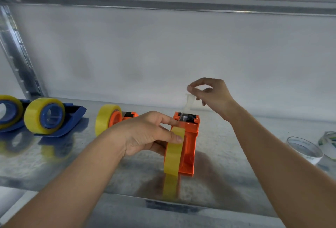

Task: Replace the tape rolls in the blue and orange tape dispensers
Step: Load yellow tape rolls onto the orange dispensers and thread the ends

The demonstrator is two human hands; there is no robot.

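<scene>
An orange tape dispenser [189, 146] stands on the metal shelf in front of me, with a yellowish tape roll [173, 152] mounted in it. My left hand [145, 133] grips the roll and the dispenser's left side. My right hand [212, 93] is raised above the cutter end and pinches the free end of a clear tape strip [189, 103] that runs up from the blade. A second orange dispenser [116, 117] with a full roll sits behind my left hand. Two blue dispensers [52, 116] [9, 111] with full rolls stand at the left.
Empty white cardboard tape cores [305, 148] [329, 142] lie at the right edge of the shelf. A perforated metal upright [20, 58] rises at the back left. The shelf's front edge [163, 204] runs below the dispenser.
</scene>
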